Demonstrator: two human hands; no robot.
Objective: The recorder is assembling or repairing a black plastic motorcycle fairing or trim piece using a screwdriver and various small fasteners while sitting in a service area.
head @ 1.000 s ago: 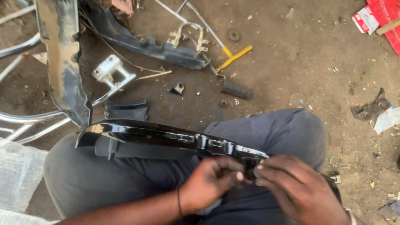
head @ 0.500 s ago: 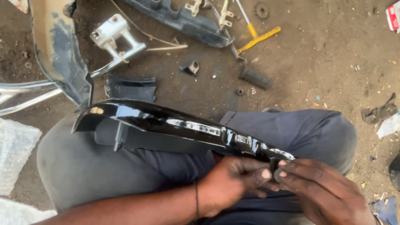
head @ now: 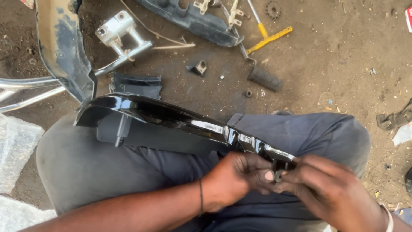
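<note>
A long glossy black plastic panel (head: 163, 116) lies across my lap, on grey trousers (head: 317, 133). My left hand (head: 236, 178) and my right hand (head: 330, 191) meet at the panel's right end. The fingertips of both pinch a small round metal piece (head: 278, 175) against that end. A thin black band circles my left wrist. A white band shows on my right wrist.
The ground is dirt. On it lie a yellow-handled tool (head: 268, 38), a black rubber grip (head: 265, 78), a small bracket (head: 198, 68), a silver metal part (head: 118, 30), a dark panel (head: 193, 19), chrome tubes (head: 25, 92) and clear plastic wrap (head: 15, 150).
The view has tilted down, so the items on the ground sit higher in frame. The panel stays on my lap and both hands keep working at its right end.
</note>
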